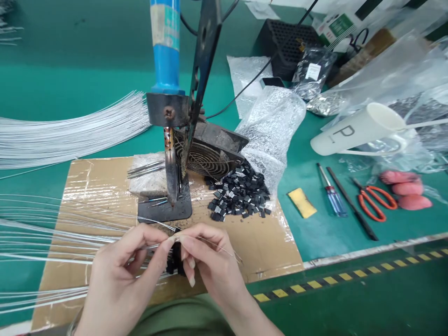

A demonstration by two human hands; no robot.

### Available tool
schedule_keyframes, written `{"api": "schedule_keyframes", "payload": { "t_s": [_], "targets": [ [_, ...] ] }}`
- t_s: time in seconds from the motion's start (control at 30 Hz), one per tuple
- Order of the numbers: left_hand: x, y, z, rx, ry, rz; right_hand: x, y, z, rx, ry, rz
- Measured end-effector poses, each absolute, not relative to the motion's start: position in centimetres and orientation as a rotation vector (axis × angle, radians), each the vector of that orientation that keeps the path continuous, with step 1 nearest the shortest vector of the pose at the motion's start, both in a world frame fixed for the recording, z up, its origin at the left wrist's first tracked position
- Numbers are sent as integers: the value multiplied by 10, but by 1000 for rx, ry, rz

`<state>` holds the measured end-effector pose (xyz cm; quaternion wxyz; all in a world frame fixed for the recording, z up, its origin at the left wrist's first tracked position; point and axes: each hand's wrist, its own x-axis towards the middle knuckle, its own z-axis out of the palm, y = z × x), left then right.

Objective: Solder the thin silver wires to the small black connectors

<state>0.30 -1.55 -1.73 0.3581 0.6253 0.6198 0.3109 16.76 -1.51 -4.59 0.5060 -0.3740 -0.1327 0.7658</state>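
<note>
My left hand (129, 270) is closed in a pinch, thumb and forefinger together, over the cardboard sheet (255, 242). Its fingertips meet those of my right hand (210, 254), which pinches a thin bare-looking wire (224, 250) trailing out to the right. What lies right between the fingertips is mostly hidden. Thin white wires (70, 239) run in from the left beneath my left hand, towards black connector pieces (175, 261) partly covered by the fingers. Just above my hands, a blue-handled soldering iron (165, 51) hangs tip-down in a clamp (168, 110).
A black fan (213, 154) stands behind a heap of small black connectors (241, 191). A bundle of white wires (70, 135) lies at left. To the right are a yellow sponge (302, 203), a screwdriver (332, 193), orange-handled pliers (374, 200) and a tipped white mug (357, 128).
</note>
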Motion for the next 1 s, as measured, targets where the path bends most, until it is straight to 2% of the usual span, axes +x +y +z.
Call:
{"api": "schedule_keyframes", "payload": {
  "t_s": [1.0],
  "targets": [
    [13,-20,-25,1482,1686,927,153,-14,-44,-887,-205,1744]
  ]
}}
